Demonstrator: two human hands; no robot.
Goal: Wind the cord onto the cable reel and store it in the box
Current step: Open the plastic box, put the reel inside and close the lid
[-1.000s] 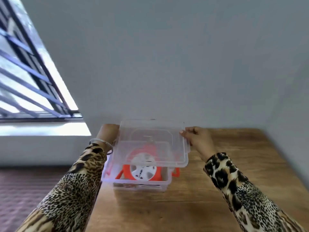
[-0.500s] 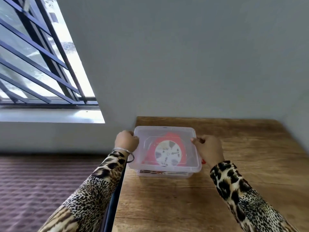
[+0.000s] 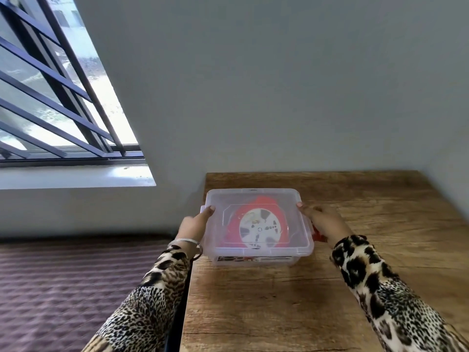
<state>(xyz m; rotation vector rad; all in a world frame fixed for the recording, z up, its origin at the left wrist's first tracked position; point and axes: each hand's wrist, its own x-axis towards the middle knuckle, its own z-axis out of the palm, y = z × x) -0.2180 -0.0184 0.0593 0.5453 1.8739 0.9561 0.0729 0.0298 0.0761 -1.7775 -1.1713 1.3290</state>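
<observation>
The clear plastic storage box [image 3: 256,259] stands on the wooden table [image 3: 355,288] near its left edge, and through the translucent lid [image 3: 253,199] the orange cable reel [image 3: 258,226] shows lying flat inside, its white hub face turned up; no loose cord can be made out, so the winding looks to be done and the reel stowed. The person's left hand [image 3: 195,223] lies against the left short side of the box with a fingertip on the lid's rim, and the right hand [image 3: 323,219] is at the right short side beside a small red latch [image 3: 318,233] that peeks out under it. Both hands are part-curled and bear on the lid's edges; neither grip closes fully round anything, and whether the right fingers have actually caught the latch cannot be told. Judged from this, the step in hand is seating and clipping the lid. The box should handle as thin, smooth, slightly springy plastic: light in itself, but made bottom-heavy by the reel, which may slide or knock about if the box is tipped. The lid will likely bow if pressed in the middle, so pressure belongs at the rim and corners, and any lifting is best done from the two short sides under the lip, with the box level. The smooth walls could slip under a loose hold.
</observation>
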